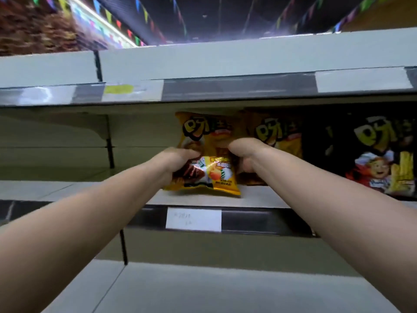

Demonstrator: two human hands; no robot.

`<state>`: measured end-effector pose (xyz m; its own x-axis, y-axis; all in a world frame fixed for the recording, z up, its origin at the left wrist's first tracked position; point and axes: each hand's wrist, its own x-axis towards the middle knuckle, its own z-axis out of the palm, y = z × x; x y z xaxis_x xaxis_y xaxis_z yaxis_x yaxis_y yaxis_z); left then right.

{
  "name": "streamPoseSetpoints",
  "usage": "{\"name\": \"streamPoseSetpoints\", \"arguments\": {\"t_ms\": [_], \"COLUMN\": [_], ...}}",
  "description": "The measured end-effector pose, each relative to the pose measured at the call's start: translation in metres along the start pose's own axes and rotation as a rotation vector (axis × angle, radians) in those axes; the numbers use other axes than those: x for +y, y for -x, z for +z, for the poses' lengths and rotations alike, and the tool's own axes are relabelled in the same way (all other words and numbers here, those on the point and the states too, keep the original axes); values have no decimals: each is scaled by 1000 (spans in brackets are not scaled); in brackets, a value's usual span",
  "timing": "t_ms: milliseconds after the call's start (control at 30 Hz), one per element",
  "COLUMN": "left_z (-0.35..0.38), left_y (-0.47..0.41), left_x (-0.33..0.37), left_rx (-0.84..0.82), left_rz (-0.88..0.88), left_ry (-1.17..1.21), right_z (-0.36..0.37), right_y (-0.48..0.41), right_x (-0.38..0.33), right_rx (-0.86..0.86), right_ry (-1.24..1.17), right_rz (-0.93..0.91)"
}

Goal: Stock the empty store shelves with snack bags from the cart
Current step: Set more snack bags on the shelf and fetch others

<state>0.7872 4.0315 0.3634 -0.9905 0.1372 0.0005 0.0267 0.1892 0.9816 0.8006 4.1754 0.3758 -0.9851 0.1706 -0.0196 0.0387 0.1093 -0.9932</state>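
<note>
A yellow snack bag [204, 141] stands upright on the middle shelf [259, 197], near its front edge. My left hand [178, 162] grips the bag's lower left side. My right hand [244, 154] is closed on its right edge. Both arms reach forward from below. Just to the right, a second yellow bag [279, 136] of the same kind stands on the shelf, partly hidden behind my right hand. Further right stands a black snack bag [381, 154] with a cartoon figure.
The upper shelf [225, 62] overhangs just above the bags' tops. The middle shelf's left section [56, 188] and the lower shelf [214, 288] hold no goods. A white price label [193, 219] sits on the shelf's front rail. The cart is out of view.
</note>
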Motion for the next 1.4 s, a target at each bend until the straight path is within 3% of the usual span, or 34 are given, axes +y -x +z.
{"name": "streamPoseSetpoints", "arguments": {"t_ms": [167,433,567,667,767,933,1100,1167,1233,1400], "left_z": [-3,2,6,7,1,-12,-34,-48,-64,-117], "left_y": [-45,-119,-133,-135,-126,-85,-10,29,70,155], "left_x": [-3,-2,-8,-11,-6,0,-15,-35,-61,-120], "left_rx": [-99,-237,-218,-226,-150,102,334,461,580,795], "left_rz": [-49,39,85,98,121,216,339,414,458,365], "left_ry": [-7,-177,-186,-225,-265,-440,-203,-125,-106,-173], "right_z": [12,12,13,15,27,42,76,96,122,196], "right_y": [-51,-104,-113,-109,-90,-49,9,29,51,100], "right_x": [-5,-9,-8,-8,-12,-22,-13,2,22,62], "right_rx": [82,208,229,226,333,377,176,126,-28,-401], "right_ry": [130,219,337,431,631,675,457,294,110,-47], "right_rz": [-54,-9,14,-90,-178,-377,-483,-690,-831,-843]}}
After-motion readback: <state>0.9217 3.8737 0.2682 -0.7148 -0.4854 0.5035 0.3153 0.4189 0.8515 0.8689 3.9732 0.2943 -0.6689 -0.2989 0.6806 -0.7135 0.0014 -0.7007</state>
